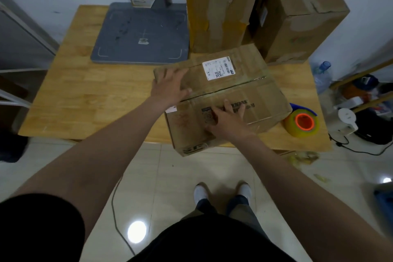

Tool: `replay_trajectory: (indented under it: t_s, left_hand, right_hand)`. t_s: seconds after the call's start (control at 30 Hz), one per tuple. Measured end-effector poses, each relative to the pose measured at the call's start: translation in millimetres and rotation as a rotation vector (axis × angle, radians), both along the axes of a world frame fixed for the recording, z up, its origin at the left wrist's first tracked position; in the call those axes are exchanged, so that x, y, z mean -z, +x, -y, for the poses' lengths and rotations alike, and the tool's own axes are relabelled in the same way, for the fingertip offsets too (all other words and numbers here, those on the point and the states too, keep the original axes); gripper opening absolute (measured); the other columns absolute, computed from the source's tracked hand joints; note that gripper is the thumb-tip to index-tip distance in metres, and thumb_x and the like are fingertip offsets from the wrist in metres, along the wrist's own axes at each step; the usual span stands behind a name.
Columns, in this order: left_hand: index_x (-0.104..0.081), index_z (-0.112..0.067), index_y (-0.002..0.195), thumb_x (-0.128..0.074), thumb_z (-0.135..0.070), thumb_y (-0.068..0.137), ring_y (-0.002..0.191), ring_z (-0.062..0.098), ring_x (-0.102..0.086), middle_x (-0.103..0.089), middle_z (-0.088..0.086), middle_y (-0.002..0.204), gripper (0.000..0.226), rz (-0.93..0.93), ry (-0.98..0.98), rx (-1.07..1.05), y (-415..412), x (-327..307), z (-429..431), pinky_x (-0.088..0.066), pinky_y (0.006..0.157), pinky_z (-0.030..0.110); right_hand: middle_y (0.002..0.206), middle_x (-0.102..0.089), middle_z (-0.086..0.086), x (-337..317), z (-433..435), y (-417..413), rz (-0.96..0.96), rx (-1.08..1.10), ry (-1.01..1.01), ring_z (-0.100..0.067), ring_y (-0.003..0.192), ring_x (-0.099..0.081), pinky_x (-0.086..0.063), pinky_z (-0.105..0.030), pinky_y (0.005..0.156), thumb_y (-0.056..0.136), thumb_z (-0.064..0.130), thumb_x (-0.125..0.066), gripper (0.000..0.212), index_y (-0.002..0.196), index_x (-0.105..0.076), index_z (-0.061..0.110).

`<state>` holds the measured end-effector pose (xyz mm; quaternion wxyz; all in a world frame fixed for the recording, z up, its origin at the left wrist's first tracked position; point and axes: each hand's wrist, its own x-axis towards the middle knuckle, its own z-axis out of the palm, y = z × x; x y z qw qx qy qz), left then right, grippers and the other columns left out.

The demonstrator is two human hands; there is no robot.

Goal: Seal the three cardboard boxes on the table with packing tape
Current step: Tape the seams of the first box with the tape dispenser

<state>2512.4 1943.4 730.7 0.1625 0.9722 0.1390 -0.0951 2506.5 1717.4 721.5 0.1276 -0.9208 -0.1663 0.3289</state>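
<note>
Because the left hand point(170, 87) only presses flat, with straight spread fingers, on the flap at the 10 o'clock corner of the box point(255, 95), nothing is gripped there. Lifting that hand may let the flap spring up and open the seam. The box lies at the 5 o'clock part of the table point(74, 91), and its near corner overhangs the 6 o'clock edge. Heavy pressure on that corner could tip or slide it toward the floor. The right hand point(227, 119) rests palm-down on the near flap, fingers spread, holding nothing. Neither hand is free for the tape roll point(302, 123), which stands on the table just beside the box at its 3 o'clock side, so reaching for it would release one flap. Tape laid over misaligned flaps would probably wrinkle or miss the seam. The box is brown, low and wide, with creased, worn faces. Its flaps are closed to a centre seam running from 8 o'clock to 2 o'clock. A glossy band shows along that seam, but it cannot be told whether this is tape. A white label point(219, 68) sits on the far flap, and dark print on the near flap is partly covered by the right hand. Two taller boxes point(219, 17) stand at the table's 12 to 1 o'clock, the left one patched with brown tape.
</note>
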Motion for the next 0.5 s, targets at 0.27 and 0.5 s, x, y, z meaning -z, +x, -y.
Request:
replay_trajectory:
  t_s: [0.27, 0.5]
  left_hand:
    - [-0.018, -0.053, 0.154, -0.051, -0.083, 0.083, 0.155, 0.038, -0.005, -0.012, 0.009, 0.168, 0.084, -0.223, 0.029, -0.014, 41, 13, -30, -0.003, 0.117, 0.074]
    - [0.001, -0.042, 0.16, -0.049, -0.09, 0.077, 0.141, 0.041, -0.02, -0.02, 0.02, 0.151, 0.108, -0.358, 0.119, -0.01, -20, 3, -10, -0.033, 0.109, 0.06]
  right_hand:
    - [0.158, -0.03, 0.001, 26, 3, 10, 0.132, 0.015, 0.121, -0.039, 0.151, -0.001, 0.001, -0.067, 0.116, 0.092, 0.077, 0.001, 0.071, 0.138, -0.043, 0.047]
    - [0.156, -0.039, -0.001, 18, 30, 70, 0.239, -0.035, 0.159, -0.022, 0.154, -0.007, 0.009, -0.059, 0.121, 0.1, 0.069, -0.019, 0.056, 0.126, -0.06, 0.04]
